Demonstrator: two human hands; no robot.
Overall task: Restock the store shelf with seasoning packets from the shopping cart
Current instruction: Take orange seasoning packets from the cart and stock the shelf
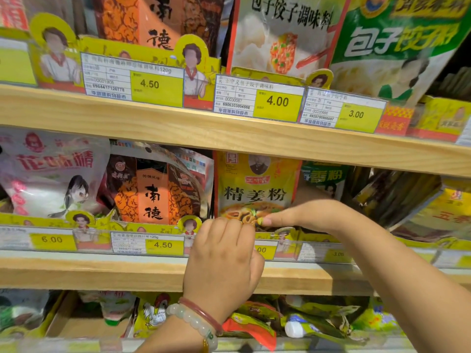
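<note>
White packet [51,174]: far to the left of the left hand, on the same middle shelf, leaning back behind the yellow price rail so its face shows.
Orange-brown packet [153,189]: just up and left of the left hand, upright in its slot above the 4.50 tag [164,244], apparently already faced.
Left hand [224,253]: fingers curled, knuckles toward the camera, set against the lower left edge of the yellow ginger-powder packet; it seems to steady or tuck that corner behind the rail. Whether the fingertips actually pinch the packet cannot be told, since the back of the hand hides them. Bracelets ring the wrist.
Yellow ginger-powder packet [254,189]: the task's item, standing in the shelf slot directly above both hands, between them at its base, probably being seated upright at the front of its row.
Right hand [300,215]: reaches in from the right, thumb laid on the packet's lower front; the remaining fingers go behind the packet, out of sight, so this reads as a pinch holding it straight.
Hidden: the packet's bottom edge and its price tag are partly covered by the hands; the shopping cart is not in view; packets right of the right hand are blurred.
</note>
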